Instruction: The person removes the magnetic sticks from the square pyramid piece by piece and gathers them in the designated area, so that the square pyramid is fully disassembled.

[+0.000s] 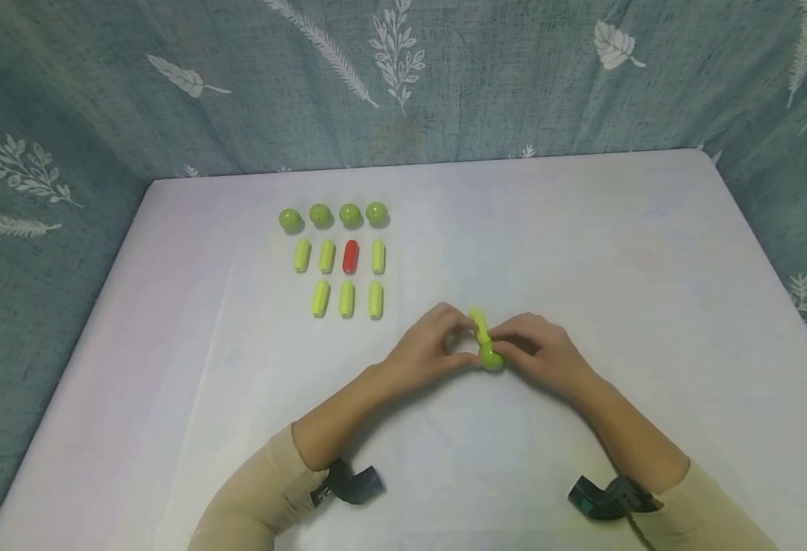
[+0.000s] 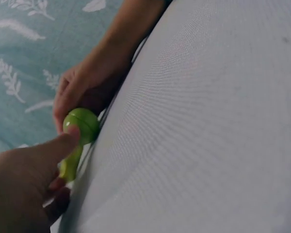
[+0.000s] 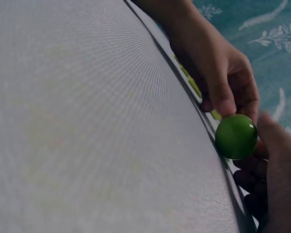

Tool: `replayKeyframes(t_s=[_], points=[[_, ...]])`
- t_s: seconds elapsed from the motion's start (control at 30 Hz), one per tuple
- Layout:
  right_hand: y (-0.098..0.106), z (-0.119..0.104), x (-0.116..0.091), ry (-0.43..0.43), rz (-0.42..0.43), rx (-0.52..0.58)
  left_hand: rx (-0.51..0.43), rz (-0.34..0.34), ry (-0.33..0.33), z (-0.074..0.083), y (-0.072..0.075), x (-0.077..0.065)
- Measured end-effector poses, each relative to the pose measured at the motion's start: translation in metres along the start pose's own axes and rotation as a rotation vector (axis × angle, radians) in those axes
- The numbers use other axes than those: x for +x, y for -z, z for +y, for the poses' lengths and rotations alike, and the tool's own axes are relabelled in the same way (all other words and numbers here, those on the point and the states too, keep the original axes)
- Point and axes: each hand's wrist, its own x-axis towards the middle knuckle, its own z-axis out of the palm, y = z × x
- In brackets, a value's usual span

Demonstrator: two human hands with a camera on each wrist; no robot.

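Note:
A shiny green ball touches the lower end of a yellow-green rod just above the table. My left hand holds the pair from the left, its thumb on the ball and its forefinger by the rod. From the other side my right hand pinches them near where they meet. In the left wrist view, a seam shows around the ball, and the rod is partly behind the left thumb. The ball hides most of the rod in the right wrist view.
On the white-covered table, a row of green balls lies at the back left. Nearer are two rows of short yellow-green rods, with one red rod among them. Patterned teal cloth hangs behind the table.

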Motion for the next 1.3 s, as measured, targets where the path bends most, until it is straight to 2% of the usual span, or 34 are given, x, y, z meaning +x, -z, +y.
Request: replayKeyframes(t_s=[0.07, 0.2, 0.37, 0.5, 0.67, 0.77, 0.83, 0.9, 1.0, 1.17, 1.3], points=[[0.001, -0.001, 0.000, 0.010, -0.027, 0.015, 0.052, 0.027, -0.016, -0.002, 0.000, 0.001], [0.001, -0.001, -0.002, 0.022, -0.061, 0.034, 0.116, 0.031, -0.019, -0.007, 0.002, 0.002], [0.001, 0.000, -0.003, 0.052, -0.093, 0.059, 0.213, -0.007, -0.022, -0.009, 0.005, 0.001], [0.001, 0.000, -0.003, 0.070, -0.109, 0.059, 0.247, -0.054, -0.021, -0.007, 0.007, 0.000], [0.002, -0.001, -0.002, 0.045, -0.118, 0.062, 0.322, -0.073, -0.019, -0.003, 0.009, -0.003], [0.003, -0.001, -0.002, 0.011, -0.130, 0.062, 0.371, -0.063, -0.048, 0.000, 0.013, -0.007], [0.004, -0.001, -0.002, -0.021, -0.129, 0.066, 0.387, -0.014, -0.069, 0.001, 0.018, -0.012], [0.005, -0.002, -0.002, -0.055, -0.123, 0.072, 0.382, 0.064, -0.075, 0.000, 0.025, -0.017], [0.006, -0.003, -0.002, -0.086, -0.096, 0.079, 0.308, 0.200, -0.052, -0.003, 0.039, -0.027], [0.002, -0.003, 0.004, -0.089, -0.068, 0.070, 0.157, 0.348, 0.026, -0.013, 0.062, -0.046], [-0.002, 0.000, 0.016, -0.142, -0.093, 0.056, 0.093, 0.415, 0.146, -0.024, 0.079, -0.064]])
